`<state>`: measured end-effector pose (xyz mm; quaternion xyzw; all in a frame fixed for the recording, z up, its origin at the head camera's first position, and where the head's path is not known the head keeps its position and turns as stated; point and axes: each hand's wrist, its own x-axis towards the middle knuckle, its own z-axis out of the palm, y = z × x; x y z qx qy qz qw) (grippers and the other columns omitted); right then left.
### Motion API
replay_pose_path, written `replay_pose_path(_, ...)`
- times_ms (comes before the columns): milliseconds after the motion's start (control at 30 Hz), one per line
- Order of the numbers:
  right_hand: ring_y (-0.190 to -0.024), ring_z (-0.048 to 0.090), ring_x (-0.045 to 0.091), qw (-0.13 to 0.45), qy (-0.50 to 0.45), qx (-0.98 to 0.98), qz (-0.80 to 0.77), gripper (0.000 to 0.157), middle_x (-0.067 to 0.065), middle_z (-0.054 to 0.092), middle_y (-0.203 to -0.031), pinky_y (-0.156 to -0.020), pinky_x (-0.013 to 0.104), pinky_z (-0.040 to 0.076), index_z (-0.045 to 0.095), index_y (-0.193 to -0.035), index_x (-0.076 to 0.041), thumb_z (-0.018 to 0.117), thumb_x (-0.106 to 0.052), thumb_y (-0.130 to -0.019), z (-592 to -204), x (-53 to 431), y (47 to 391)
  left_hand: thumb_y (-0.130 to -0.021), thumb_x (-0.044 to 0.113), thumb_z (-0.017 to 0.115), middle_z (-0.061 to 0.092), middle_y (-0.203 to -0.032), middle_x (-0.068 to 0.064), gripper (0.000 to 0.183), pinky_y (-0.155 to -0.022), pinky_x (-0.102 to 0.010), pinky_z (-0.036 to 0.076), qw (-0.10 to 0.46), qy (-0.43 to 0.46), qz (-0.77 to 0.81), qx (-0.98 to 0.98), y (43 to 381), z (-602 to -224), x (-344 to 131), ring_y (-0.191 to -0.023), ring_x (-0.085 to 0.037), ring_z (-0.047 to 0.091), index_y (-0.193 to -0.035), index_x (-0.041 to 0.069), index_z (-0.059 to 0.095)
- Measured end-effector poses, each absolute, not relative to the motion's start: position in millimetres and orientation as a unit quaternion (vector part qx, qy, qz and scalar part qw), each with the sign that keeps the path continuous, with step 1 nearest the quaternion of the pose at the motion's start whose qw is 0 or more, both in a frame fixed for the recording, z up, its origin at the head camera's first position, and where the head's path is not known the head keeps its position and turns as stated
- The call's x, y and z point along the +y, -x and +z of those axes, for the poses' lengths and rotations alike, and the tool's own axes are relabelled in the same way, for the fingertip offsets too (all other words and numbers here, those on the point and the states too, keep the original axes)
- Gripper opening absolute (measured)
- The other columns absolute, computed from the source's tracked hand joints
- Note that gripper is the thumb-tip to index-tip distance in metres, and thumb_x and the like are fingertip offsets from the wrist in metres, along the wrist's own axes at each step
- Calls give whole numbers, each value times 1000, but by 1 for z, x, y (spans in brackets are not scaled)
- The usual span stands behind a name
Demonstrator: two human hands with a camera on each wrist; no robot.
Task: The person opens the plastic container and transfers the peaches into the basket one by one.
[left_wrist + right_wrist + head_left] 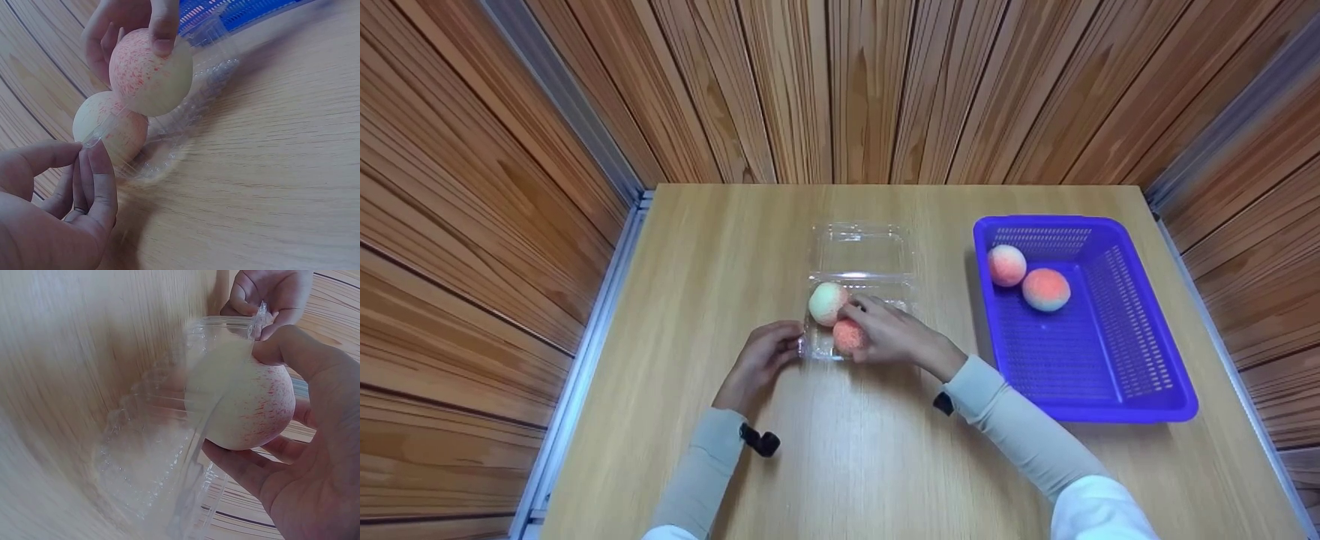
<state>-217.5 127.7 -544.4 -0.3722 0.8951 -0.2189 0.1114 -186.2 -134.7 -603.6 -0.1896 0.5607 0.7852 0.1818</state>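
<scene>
Clock centre throughout: the container, twelve at the far edge, unless noted.

- Sleeves (1012,427), pair, light grey, running in from between four and five and between seven and eight o'clock.
- Left hand (765,352), at eight o'clock; thumb and fingers pinching the container's clear edge.
- Right hand (892,334), at four to five o'clock; gripping one ball between thumb and fingers.
- Container (860,277), clear plastic, on the table (847,465); lid (861,251) laid back towards twelve.
- Held ball (850,339), pink and white, at the base's seven o'clock; contact with the floor cannot be told.
- Second ball (826,301), mostly pale from above, just beside the first, towards its eleven o'clock.
- Basket (1110,413), purple, perforated walls, at three o'clock; two similar balls (1046,290) inside, towards its own ten.
</scene>
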Motion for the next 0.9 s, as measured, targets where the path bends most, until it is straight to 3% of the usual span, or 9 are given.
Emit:
replay_pose_path(367,-126,63,36,79,392,893,-207,64,17,62,-138,-102,51,59,58,-137,-10,87,-23,-82,-539,135,217,-101,3,65,71,-92,-4,12,-74,-25,59,177,194,791,553,186,-603,-133,-88,-16,67,-109,-1,73)
replay_pose_path(667,-130,63,42,91,384,895,-206,81,23,65,-139,-106,56,56,46,-155,-4,86,-26,-88,-535,143,219,-101,4,65,72,-95,-7,22,-78,-28,60,181,198,787,555,186,-603,-133,-89,-18,67,-120,-7,69)
replay_pose_path(900,-130,62,38,93,374,898,-211,74,17,64,-136,-107,51,57,52,-146,-6,88,-21,-83,-535,146,223,-101,4,65,73,-97,-10,31,-77,-28,61,183,193,788,555,187,-604,-134,-89,-18,68,-127,-12,65)
